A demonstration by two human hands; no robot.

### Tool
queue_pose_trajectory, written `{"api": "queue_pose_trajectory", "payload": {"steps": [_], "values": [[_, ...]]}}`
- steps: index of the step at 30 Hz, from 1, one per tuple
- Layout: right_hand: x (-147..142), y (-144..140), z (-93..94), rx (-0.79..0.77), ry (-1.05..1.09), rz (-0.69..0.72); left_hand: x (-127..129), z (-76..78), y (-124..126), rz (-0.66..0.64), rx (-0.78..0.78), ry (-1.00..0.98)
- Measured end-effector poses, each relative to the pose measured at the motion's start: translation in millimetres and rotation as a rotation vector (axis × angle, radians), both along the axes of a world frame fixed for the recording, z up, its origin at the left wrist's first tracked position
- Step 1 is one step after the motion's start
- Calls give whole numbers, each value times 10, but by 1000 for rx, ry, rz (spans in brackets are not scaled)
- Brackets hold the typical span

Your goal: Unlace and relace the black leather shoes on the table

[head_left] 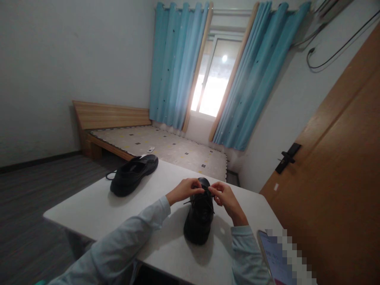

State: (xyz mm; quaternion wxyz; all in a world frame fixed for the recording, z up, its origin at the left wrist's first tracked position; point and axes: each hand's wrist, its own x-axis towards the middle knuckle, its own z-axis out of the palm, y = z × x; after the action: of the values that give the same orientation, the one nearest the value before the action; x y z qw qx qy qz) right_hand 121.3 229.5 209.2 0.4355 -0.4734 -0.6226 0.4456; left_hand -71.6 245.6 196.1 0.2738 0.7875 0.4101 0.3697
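The black shoe sits on the white table, toe far, heel near, right of the other shoe. It's a bit shiny. My left hand and right hand pinch its thin, dark laces.

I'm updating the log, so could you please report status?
Left hand, right hand at laces. Black shoe upright on white table. Nothing visibly in the way.

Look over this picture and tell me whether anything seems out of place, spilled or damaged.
Two things: the black shoes are on the white table, an unusual place for footwear, and a dark cable droops loosely along the wall at upper right. I see no spill or damage.
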Motion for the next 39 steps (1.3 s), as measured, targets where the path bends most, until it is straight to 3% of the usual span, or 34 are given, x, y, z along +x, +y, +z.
{"api": "queue_pose_trajectory", "payload": {"steps": [9, 23, 33, 39], "values": [[-11, 83, -106, 97, -196, -29, 58, -28, -9, 18, 52, 3], [101, 75, -46, 91, -262, -78, -35, -4, 66, 93, 30, 62], [143, 51, -37, 54, -347, -135, -175, -37, 171, 116, -52, 200], [145, 56, -80, 31, -406, -144, -233, -3, 169, 75, -232, 225]]}}
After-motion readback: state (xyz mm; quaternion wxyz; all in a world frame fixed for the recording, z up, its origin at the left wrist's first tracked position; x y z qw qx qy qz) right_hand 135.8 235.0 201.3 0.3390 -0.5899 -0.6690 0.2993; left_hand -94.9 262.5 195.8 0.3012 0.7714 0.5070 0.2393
